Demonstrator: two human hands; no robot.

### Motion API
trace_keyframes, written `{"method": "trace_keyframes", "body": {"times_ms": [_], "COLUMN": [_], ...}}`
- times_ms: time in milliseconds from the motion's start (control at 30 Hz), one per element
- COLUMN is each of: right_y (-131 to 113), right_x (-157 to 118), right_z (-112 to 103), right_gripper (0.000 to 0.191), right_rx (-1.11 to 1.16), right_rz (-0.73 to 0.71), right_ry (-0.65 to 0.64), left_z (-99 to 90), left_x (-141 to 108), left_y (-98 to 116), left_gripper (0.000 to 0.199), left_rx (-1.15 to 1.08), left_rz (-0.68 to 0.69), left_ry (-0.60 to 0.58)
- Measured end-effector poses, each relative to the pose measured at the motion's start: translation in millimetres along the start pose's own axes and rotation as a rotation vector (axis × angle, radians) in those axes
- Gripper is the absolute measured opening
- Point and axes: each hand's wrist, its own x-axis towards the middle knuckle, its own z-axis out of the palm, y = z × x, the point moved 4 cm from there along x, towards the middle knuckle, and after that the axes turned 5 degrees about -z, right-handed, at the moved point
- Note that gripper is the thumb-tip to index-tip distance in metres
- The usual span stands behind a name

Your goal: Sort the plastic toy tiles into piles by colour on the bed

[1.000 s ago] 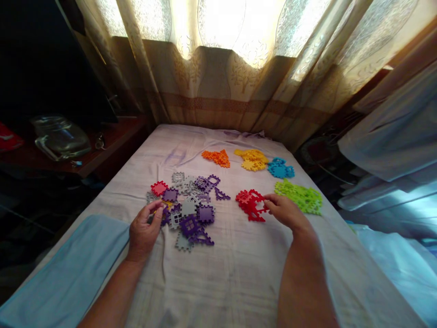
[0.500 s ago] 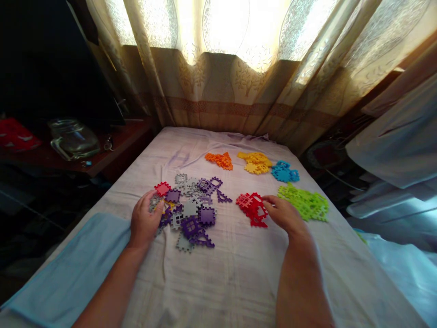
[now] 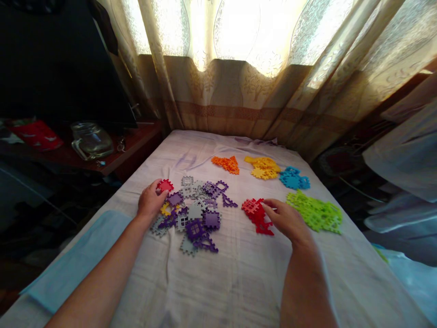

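My left hand (image 3: 150, 200) pinches a red square toothed tile (image 3: 165, 186) between thumb and fingers, at the upper left of a mixed heap. That heap holds grey tiles (image 3: 195, 211), purple tiles (image 3: 212, 219) and a few yellow bits (image 3: 165, 209). To the right, my right hand (image 3: 286, 218) reaches over a small red pile (image 3: 257, 215), fingers stretched out at its right edge. The red pile includes a tile with window-like bars. Its right side is partly hidden by my fingertips.
Sorted piles lie beyond: orange (image 3: 226, 164), yellow (image 3: 262, 168), blue (image 3: 294, 178) and lime green (image 3: 314, 212). A light blue cloth (image 3: 82, 255) lies at the left on the sheet-covered surface (image 3: 218, 287). A glass jar (image 3: 92, 140) stands on a side table.
My left hand has moved up from the heap's left edge to the red tile. At the red pile, my right hand has shifted slightly and the top pieces have settled lower. The view has turned slightly.
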Motion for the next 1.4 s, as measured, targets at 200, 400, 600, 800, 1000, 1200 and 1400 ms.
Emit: {"method": "trace_keyframes", "body": {"times_ms": [200,400,600,800,1000,1200,1400], "right_y": [-22,-69,-126,-99,-11,6,-7], "right_x": [0,-8,-27,-14,2,-19,-37], "right_z": [-2,7,20,12,0,16,34], "right_gripper": [0.030,0.028,0.024,0.021,0.027,0.025,0.055], "right_rx": [-0.028,0.145,0.240,0.205,0.171,-0.002,-0.186], "right_rz": [-0.073,-0.253,-0.480,-0.453,-0.136,-0.157,-0.277], "right_ry": [-0.001,-0.044,-0.101,0.057,0.392,0.276,0.327], "left_z": [-19.9,-7.1,13.3,11.9,-8.5,-20.0,-20.1], "left_x": [-14,-74,-121,-120,-116,-115,-112], "left_y": [9,60,106,103,55,14,8], "left_gripper": [0.041,0.045,0.037,0.043,0.034,0.034,0.034], "left_rx": [-0.198,-0.354,-0.380,-0.323,-0.215,-0.185,-0.210], "left_rz": [-0.029,0.252,0.525,0.578,0.645,0.612,0.575], "left_ry": [0.165,0.013,-0.142,-0.096,0.151,0.224,0.225]}}
